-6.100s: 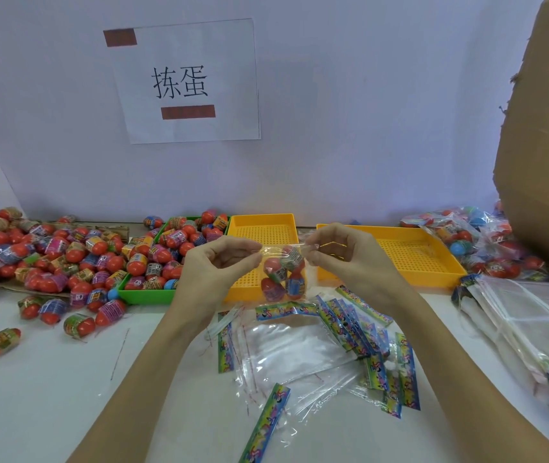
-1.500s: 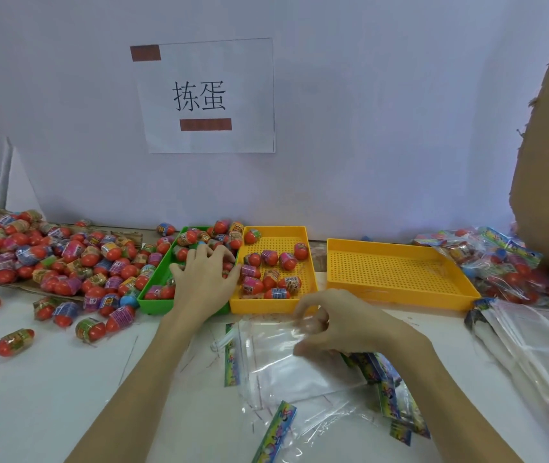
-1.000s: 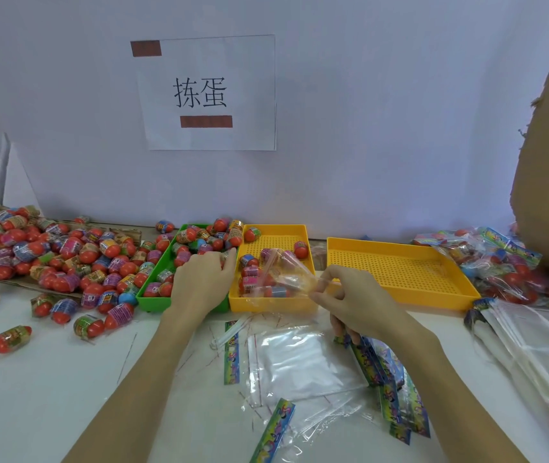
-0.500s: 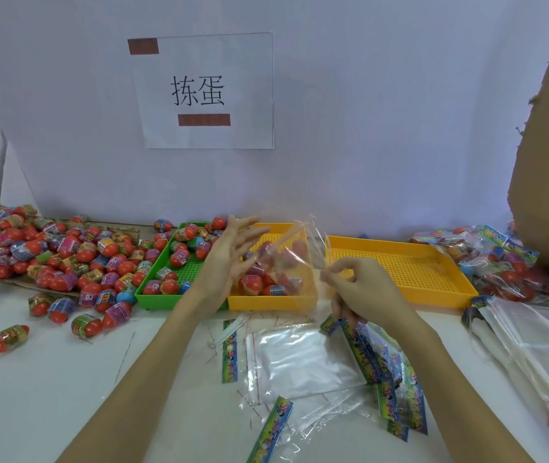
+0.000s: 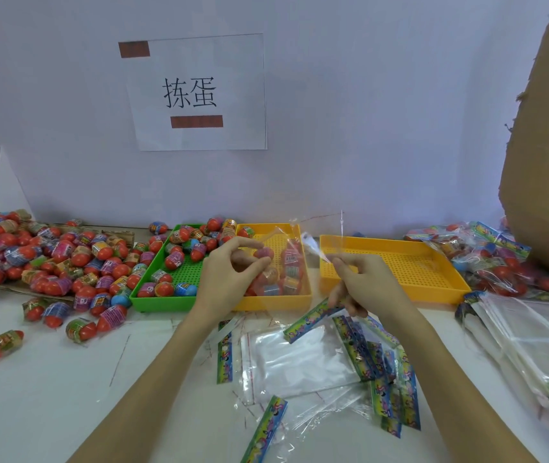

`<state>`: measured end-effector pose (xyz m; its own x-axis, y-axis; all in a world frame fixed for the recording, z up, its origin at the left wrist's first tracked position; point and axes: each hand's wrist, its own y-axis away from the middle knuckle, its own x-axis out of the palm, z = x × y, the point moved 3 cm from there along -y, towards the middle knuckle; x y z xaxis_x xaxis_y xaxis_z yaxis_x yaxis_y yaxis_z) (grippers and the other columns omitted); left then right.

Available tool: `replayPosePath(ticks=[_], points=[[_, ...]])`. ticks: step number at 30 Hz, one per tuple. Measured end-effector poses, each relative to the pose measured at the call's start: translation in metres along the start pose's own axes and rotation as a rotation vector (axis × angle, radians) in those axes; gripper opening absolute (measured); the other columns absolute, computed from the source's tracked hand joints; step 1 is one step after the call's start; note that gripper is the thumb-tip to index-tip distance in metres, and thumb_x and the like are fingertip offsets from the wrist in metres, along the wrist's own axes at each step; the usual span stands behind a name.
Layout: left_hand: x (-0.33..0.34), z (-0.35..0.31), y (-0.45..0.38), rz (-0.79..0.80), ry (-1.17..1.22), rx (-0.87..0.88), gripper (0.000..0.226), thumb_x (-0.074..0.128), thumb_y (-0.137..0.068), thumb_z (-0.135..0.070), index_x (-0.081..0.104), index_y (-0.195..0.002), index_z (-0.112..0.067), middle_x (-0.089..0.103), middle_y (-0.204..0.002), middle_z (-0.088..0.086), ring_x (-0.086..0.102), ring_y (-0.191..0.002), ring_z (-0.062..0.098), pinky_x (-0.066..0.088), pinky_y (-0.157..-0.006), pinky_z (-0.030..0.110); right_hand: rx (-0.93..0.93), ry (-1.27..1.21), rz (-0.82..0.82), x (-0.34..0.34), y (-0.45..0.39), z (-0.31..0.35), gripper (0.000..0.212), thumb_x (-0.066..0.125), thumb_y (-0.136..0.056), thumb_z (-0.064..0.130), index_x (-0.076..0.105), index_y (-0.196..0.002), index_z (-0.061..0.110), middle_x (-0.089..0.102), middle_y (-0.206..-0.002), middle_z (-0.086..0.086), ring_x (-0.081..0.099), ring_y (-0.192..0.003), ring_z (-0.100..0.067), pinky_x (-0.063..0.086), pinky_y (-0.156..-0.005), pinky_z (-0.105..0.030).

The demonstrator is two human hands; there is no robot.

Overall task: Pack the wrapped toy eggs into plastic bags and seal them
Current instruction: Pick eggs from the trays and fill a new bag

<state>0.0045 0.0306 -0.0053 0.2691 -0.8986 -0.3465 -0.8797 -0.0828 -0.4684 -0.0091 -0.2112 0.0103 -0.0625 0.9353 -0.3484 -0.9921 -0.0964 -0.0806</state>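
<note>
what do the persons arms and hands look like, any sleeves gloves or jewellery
Both forearms are bare up to the frame's bottom edge: no sleeves show. The left hand and right hand wear no gloves, and no rings, watch or bracelets show. Fingers are slender.

Left hand (image 5: 229, 279) — formerly spread — now curled around clear bag (image 5: 286, 259).

Two bare forearms, no sleeves, unadorned fingers (image 5: 253, 243)

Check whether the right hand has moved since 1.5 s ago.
Yes. The right hand has risen from the clear plastic bags lying on the table to the front edge of the right-hand yellow perforated tray, pinching a clear bag.
</note>
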Motion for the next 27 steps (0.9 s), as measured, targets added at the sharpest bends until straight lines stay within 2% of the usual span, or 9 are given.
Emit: replayPosePath(ticks=[3, 6, 10, 13, 16, 18, 20, 24, 27], points=[[0.003, 0.000, 0.002, 0.021, -0.036, 0.007, 0.028, 0.084, -0.089, -0.027, 0.070, -0.113, -0.025, 0.078, -0.076, -0.010, 0.074, -0.074, 0.004, 0.056, -0.071, 0.016, 0.052, -0.128, -0.080, -0.006, -0.001, -0.001, 0.024, 0.049, -0.110, 0.021, 0.073, -0.109, 0.014, 0.067, -0.057, -0.007, 0.042, -0.033, -0.013, 0.030, -0.035, -0.021], [0.006, -0.004, 0.004, 0.139, -0.014, 0.030, 0.034, 0.085, -0.088, -0.031, 0.069, -0.117, -0.028, 0.079, -0.085, -0.009, 0.074, -0.075, 0.007, 0.058, -0.072, 0.018, 0.110, -0.284, -0.066, -0.007, -0.001, 0.000, 0.026, 0.050, -0.109, 0.016, 0.074, -0.108, 0.006, 0.060, -0.055, -0.004, 0.038, -0.035, -0.010, 0.026, -0.034, -0.020], [0.017, -0.017, 0.012, 0.308, -0.049, 0.145, 0.026, 0.085, -0.089, -0.027, 0.073, -0.112, -0.028, 0.078, -0.080, -0.009, 0.073, -0.077, 0.007, 0.055, -0.072, 0.017, 0.124, -0.387, -0.107, -0.013, 0.000, 0.002, 0.026, 0.049, -0.109, 0.015, 0.073, -0.107, 0.006, 0.056, -0.053, 0.000, 0.036, -0.037, -0.008, 0.026, -0.035, -0.018], [0.027, -0.024, 0.020, 0.395, -0.156, 0.216, 0.025, 0.084, -0.089, -0.029, 0.075, -0.113, -0.027, 0.074, -0.090, -0.015, 0.064, -0.086, 0.001, 0.044, -0.075, 0.011, 0.101, -0.411, -0.195, -0.019, -0.001, 0.002, 0.026, 0.048, -0.109, 0.014, 0.073, -0.106, 0.007, 0.053, -0.050, 0.002, 0.035, -0.036, -0.008, 0.025, -0.035, -0.019], [0.033, -0.028, 0.028, 0.456, -0.298, 0.317, 0.025, 0.081, -0.091, -0.034, 0.074, -0.114, -0.028, 0.063, -0.087, -0.029, 0.047, -0.094, 0.005, 0.038, -0.083, 0.021, 0.092, -0.414, -0.243, -0.020, -0.001, 0.001, 0.027, 0.047, -0.109, 0.014, 0.073, -0.104, 0.008, 0.053, -0.050, 0.002, 0.037, -0.037, -0.008, 0.026, -0.036, -0.019], [0.038, -0.032, 0.032, 0.473, -0.412, 0.451, 0.025, 0.078, -0.093, -0.034, 0.072, -0.117, -0.026, 0.059, -0.093, -0.022, 0.042, -0.095, 0.010, 0.036, -0.091, 0.030, 0.093, -0.410, -0.236, -0.018, -0.001, 0.001, 0.027, 0.047, -0.109, 0.014, 0.073, -0.104, 0.008, 0.052, -0.051, 0.002, 0.037, -0.038, -0.008, 0.027, -0.036, -0.019], [0.042, -0.034, 0.033, 0.478, -0.488, 0.507, 0.036, 0.078, -0.092, -0.035, 0.067, -0.125, -0.027, 0.055, -0.106, -0.012, 0.037, -0.101, 0.012, 0.031, -0.095, 0.032, 0.091, -0.400, -0.223, -0.017, 0.000, 0.001, 0.027, 0.048, -0.109, 0.014, 0.073, -0.103, 0.009, 0.052, -0.051, 0.002, 0.037, -0.038, -0.008, 0.027, -0.037, -0.019], [0.038, -0.032, 0.029, 0.478, -0.537, 0.409, 0.061, 0.080, -0.087, -0.041, 0.053, -0.141, -0.030, 0.042, -0.117, -0.017, 0.030, -0.108, 0.007, 0.029, -0.103, 0.034, 0.076, -0.375, -0.218, -0.015, 0.000, 0.003, 0.028, 0.048, -0.109, 0.015, 0.074, -0.102, 0.010, 0.050, -0.052, 0.001, 0.036, -0.038, -0.009, 0.027, -0.038, -0.020], [0.031, -0.032, 0.024, 0.397, -0.398, 0.281, 0.053, 0.079, -0.091, -0.035, 0.054, -0.138, -0.027, 0.050, -0.116, -0.014, 0.042, -0.110, 0.011, 0.038, -0.104, 0.034, 0.077, -0.414, -0.151, -0.014, 0.000, 0.004, 0.027, 0.050, -0.108, 0.016, 0.075, -0.106, 0.009, 0.047, -0.052, 0.001, 0.032, -0.039, -0.009, 0.025, -0.038, -0.020]])
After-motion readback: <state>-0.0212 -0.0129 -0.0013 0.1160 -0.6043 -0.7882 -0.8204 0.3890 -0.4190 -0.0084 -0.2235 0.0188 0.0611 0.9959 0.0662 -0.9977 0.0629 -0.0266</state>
